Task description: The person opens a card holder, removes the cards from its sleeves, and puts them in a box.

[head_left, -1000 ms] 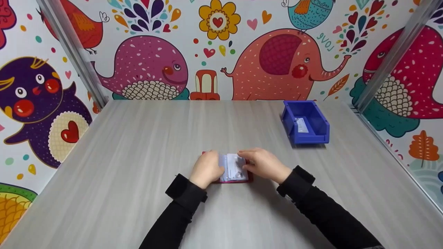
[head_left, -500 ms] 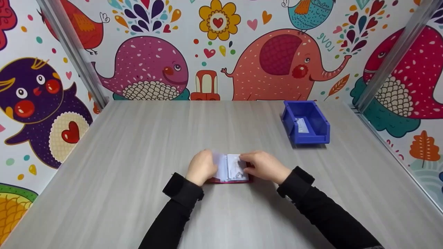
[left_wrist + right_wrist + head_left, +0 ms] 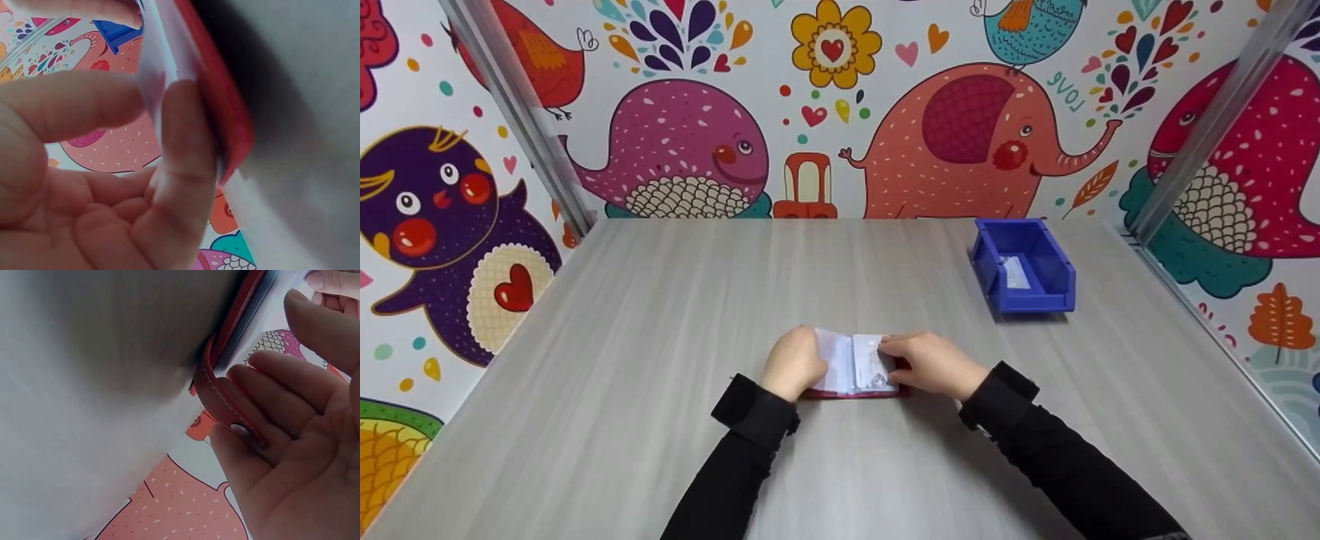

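A red card holder [image 3: 851, 395] lies spread on the table, with clear sleeves and a pale printed card [image 3: 870, 361] in its right-hand side. My left hand [image 3: 793, 364] pinches a clear sleeve page [image 3: 834, 364] at its left edge between thumb and finger; the left wrist view shows the page raised off the red cover [image 3: 222, 95]. At the right edge, my right hand [image 3: 936, 361] touches the holder with loosely bent fingers. In the right wrist view a red snap strap [image 3: 216, 394] lies against those fingers, and the thumb stands apart from them.
A blue plastic bin [image 3: 1035, 301] stands at the back right with a white card [image 3: 1015, 271] inside. Printed cartoon walls enclose the table [image 3: 697, 285] at the back and sides, with metal posts [image 3: 521, 112] at the corners.
My left hand has moved slightly left with the sleeve page, turning it over to the left and widening the spread. The right hand has stayed almost in place at the right edge.
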Action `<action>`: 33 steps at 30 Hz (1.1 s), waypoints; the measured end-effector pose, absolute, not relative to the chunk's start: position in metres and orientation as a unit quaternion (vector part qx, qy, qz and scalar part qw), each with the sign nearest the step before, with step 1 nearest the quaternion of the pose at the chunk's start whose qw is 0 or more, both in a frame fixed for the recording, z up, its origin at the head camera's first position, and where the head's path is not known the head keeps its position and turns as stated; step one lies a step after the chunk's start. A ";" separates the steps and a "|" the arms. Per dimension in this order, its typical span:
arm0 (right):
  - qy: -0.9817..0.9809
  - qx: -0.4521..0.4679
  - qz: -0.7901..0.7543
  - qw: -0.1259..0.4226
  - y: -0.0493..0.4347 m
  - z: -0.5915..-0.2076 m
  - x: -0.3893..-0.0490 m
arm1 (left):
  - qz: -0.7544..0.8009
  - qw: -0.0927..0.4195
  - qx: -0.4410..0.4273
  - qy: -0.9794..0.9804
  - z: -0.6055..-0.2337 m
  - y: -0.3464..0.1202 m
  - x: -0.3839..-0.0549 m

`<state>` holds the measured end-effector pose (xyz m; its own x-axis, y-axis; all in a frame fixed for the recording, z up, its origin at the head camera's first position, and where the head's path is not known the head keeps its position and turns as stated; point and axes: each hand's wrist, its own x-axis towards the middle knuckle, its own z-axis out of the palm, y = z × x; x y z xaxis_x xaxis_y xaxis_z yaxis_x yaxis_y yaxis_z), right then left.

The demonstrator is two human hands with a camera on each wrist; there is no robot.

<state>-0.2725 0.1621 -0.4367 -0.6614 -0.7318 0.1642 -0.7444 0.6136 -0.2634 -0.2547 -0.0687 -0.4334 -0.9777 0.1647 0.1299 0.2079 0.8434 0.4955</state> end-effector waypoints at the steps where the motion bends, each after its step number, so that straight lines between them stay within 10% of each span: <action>1: -0.897 0.413 0.155 0.021 0.162 -0.437 -0.273 | -0.264 0.041 -0.097 -0.959 -0.434 -0.069 -0.255; 33: -0.902 0.404 0.151 0.016 0.161 -0.438 -0.270 | -0.250 0.030 -0.074 -0.965 -0.439 -0.066 -0.257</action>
